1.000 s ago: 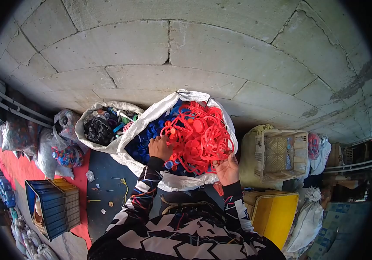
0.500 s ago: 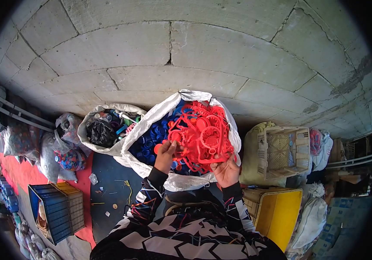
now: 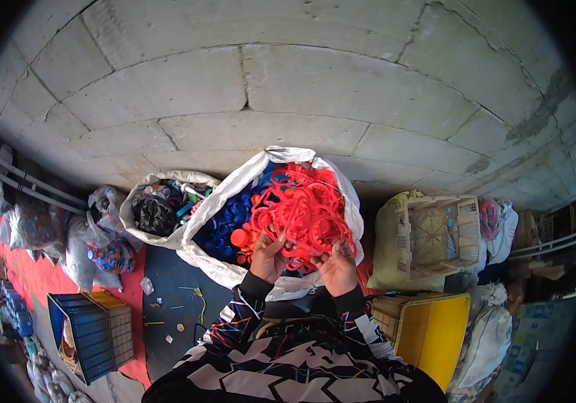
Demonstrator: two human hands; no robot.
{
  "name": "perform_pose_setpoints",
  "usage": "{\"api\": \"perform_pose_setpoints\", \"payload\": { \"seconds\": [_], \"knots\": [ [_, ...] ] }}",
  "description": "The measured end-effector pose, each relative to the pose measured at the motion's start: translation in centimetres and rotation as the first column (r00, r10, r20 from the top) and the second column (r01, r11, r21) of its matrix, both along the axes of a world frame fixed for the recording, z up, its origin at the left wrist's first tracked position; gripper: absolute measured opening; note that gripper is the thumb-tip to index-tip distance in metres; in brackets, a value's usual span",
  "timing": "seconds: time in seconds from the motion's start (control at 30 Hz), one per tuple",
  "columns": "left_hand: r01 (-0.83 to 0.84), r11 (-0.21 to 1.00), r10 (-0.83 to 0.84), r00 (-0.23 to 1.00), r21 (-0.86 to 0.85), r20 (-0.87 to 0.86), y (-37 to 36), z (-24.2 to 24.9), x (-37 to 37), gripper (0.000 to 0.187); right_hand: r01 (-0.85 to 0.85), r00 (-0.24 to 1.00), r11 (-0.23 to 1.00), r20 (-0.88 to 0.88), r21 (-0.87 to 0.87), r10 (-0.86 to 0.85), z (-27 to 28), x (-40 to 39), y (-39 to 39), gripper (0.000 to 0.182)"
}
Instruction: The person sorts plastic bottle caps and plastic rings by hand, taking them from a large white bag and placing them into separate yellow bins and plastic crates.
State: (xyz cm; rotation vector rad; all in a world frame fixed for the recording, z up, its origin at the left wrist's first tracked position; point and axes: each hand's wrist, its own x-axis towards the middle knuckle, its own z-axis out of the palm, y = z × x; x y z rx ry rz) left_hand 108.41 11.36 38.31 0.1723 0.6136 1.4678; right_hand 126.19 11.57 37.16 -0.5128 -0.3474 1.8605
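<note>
A large white sack [image 3: 224, 273] stands open against the wall, with blue plastic caps [image 3: 224, 225] on its left side and a tangled heap of red plastic rings and strips [image 3: 301, 208] on top. At the near left edge of the heap, my left hand [image 3: 268, 258] has its fingers closed on the red plastic. My right hand [image 3: 338, 269] pinches the red plastic at the near right edge, a short way from the left. Red caps [image 3: 239, 238] lie beside my left hand, over the blue ones.
A smaller sack [image 3: 126, 213] holding a black bag adjoins on the left. Blue crate [image 3: 100, 342] and filled clear bags [image 3: 76, 252] lie further left. On the right are a cream crate [image 3: 405, 235], a yellow container [image 3: 435, 336] and white sacks [image 3: 493, 342].
Both hands have moved closer together, my right one leftward. The red tangle has shifted down and left, and more red caps show beside my left hand. The view has shifted slightly.
</note>
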Motion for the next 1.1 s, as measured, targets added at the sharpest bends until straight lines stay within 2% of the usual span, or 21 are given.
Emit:
{"api": "perform_pose_setpoints", "payload": {
  "seconds": [0.1,0.17,0.2,0.27,0.37,0.4,0.43,0.47,0.5,0.57,0.6,0.63,0.7,0.8,0.87,0.97,1.0,1.03,1.07,1.1],
  "knots": [
    [0.06,0.983,-0.084,0.987,0.176,0.133,1.4,-0.1,2.8,0.011,0.064,0.998,0.998,0.018,-0.021,-0.064,0.8,2.6,0.1,0.018],
    [0.113,0.985,-0.137,0.973,0.131,0.184,2.3,0.6,5.9,0.015,0.15,0.989,0.988,0.007,-0.018,-0.15,0.9,4.6,-0.1,0.015],
    [0.14,0.986,-0.157,0.966,0.094,0.205,3.0,-0.1,7.7,0.016,0.179,0.984,0.984,-0.03,0.019,-0.178,0.3,6.1,-0.1,0.014],
    [0.212,0.975,-0.222,0.945,0.067,0.24,4.4,-2.3,11.4,0.021,0.268,0.96,0.963,-0.076,-0.013,-0.269,0.2,9.3,0.3,0.013],
    [0.334,0.935,-0.32,0.94,-0.119,0.122,6.7,-2.8,18.6,0.022,0.449,0.884,0.892,-0.118,-0.052,-0.452,-0.8,15.4,0.4,0.012],
    [0.331,0.932,-0.335,0.942,-0.15,-0.005,7.1,-2.3,21.4,0.024,0.487,0.861,0.872,-0.145,-0.041,-0.488,-1.6,18.0,0.4,0.012],
    [0.341,0.923,-0.355,0.934,-0.18,-0.051,7.6,-2.7,24.2,0.024,0.526,0.835,0.85,-0.17,-0.03,-0.523,-1.9,20.5,0.2,0.012],
    [0.406,0.901,-0.42,0.904,-0.15,-0.076,8.5,-5.1,26.5,0.024,0.568,0.821,0.823,-0.071,0.0,-0.567,-1.9,23.0,0.1,0.025],
    [0.466,0.876,-0.478,0.873,-0.123,-0.1,9.2,-7.6,28.9,0.024,0.635,0.771,0.771,-0.026,-0.041,-0.636,-2.0,25.4,0.0,0.024],
    [0.596,0.798,-0.6,0.799,-0.091,-0.022,10.3,-9.3,33.8,0.023,0.736,0.676,0.666,0.073,-0.126,-0.733,-3.5,30.2,-0.1,0.023],
    [0.64,0.764,-0.641,0.767,-0.076,0.017,10.7,-10.1,36.0,0.023,0.749,0.657,0.648,0.032,-0.139,-0.753,-6.5,33.1,-0.4,0.022],
    [0.648,0.717,-0.663,0.748,-0.257,0.038,11.1,-11.5,38.3,0.023,0.759,0.639,0.617,0.052,-0.208,-0.768,-8.6,35.7,-0.5,0.021],
    [0.734,0.58,-0.76,0.644,-0.353,0.092,11.8,-13.9,41.7,0.021,0.748,0.628,0.567,0.095,-0.345,-0.772,-12.0,39.7,-0.3,0.019],
    [0.716,0.608,-0.763,0.646,-0.343,-0.001,11.7,-16.9,46.7,0.015,0.749,0.605,0.5,0.142,-0.434,-0.783,-15.5,43.8,0.5,0.026],
    [0.69,0.615,-0.738,0.675,-0.381,0.031,12.2,-17.2,48.7,0.017,0.757,0.603,0.484,0.183,-0.438,-0.777,-17.1,45.4,1.2,0.027],
    [0.69,0.623,-0.734,0.679,-0.368,0.029,12.2,-17.7,51.1,0.011,0.782,0.565,0.444,0.195,-0.438,-0.802,-16.1,47.6,2.4,0.021],
    [0.695,0.623,-0.744,0.668,-0.358,0.001,12.2,-20.0,51.8,0.01,0.78,0.564,0.444,0.187,-0.441,-0.805,-15.8,47.7,3.0,0.019],
    [0.687,0.636,-0.742,0.669,-0.351,-0.033,12.5,-21.4,51.8,0.009,0.832,0.537,0.533,0.462,-0.153,-0.706,-17.3,48.4,3.0,0.019],
    [0.755,0.593,-0.799,0.595,-0.281,-0.085,12.9,-25.5,52.1,0.014,0.765,0.431,0.641,0.684,0.069,-0.588,-18.6,49.0,3.1,0.018],
    [0.743,0.574,-0.812,0.57,-0.344,-0.125,11.9,-23.5,51.8,0.024,0.658,0.251,0.715,0.827,0.235,-0.503,-21.4,50.0,2.6,0.018]
  ]
}}
